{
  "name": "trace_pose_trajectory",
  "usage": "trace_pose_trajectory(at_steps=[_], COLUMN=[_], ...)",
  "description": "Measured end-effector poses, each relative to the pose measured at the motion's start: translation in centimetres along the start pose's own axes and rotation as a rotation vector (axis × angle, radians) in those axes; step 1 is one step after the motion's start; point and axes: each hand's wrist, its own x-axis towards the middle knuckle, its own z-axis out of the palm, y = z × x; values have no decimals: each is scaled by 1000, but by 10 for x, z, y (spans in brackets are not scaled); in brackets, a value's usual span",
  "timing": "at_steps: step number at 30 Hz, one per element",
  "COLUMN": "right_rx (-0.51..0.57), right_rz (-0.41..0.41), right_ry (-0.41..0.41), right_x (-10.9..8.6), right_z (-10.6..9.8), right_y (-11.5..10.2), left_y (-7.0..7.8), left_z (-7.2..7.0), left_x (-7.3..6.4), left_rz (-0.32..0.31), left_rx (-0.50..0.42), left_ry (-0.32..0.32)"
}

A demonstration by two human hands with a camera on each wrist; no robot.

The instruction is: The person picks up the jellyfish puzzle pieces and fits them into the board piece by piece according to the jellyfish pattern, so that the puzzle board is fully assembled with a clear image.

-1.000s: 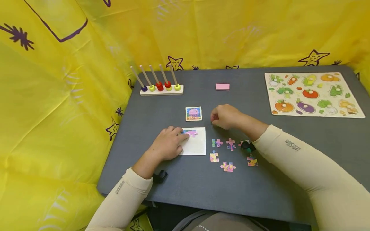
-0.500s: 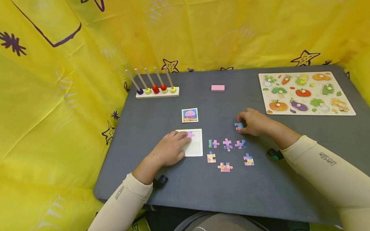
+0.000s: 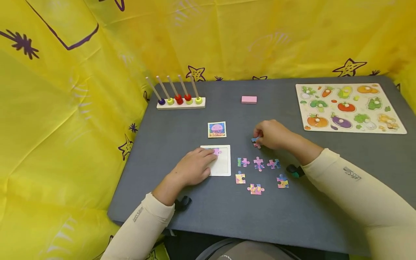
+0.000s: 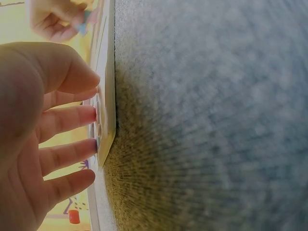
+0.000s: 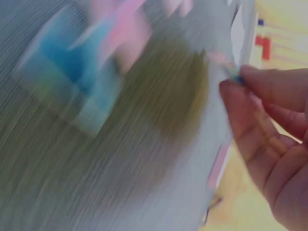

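My left hand rests its fingers on the white puzzle tray, over the blue and pink puzzle pieces along its upper edge; in the left wrist view those fingers are spread, tips at the tray. My right hand pinches a blue and pink jigsaw piece between thumb and fingertips, right of the tray. Several loose pieces, among them a pink one and a yellow one, lie on the table nearer me. Behind the tray is a jellyfish picture card.
At the back left stands a peg stacker with coloured rings. A pink block lies near the table's back edge. The vegetable knob puzzle board occupies the right back. Yellow cloth hangs behind the grey table.
My right hand first shifted right, its jigsaw piece coming into view, then came back left toward the tray with it. The left hand has stayed at the tray.
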Motion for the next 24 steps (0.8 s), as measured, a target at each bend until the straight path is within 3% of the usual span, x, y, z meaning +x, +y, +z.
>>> trace_pose_trajectory(at_steps=[7,12,18,24], right_rx=[304,408,370,176], right_rz=[27,83,129,52], right_ry=[-79,-152,-185,-140], right_x=[27,40,47,50], right_z=[17,35,49,48], right_y=[-37,-56,-67,-72], left_y=[0,1,4,6], left_z=[-1,-2,-2,-1], left_x=[3,5,5,7], left_rz=[-9,-21,-37,-52], left_rx=[8,2,19,47], left_ry=[-17,-12,-36,-46])
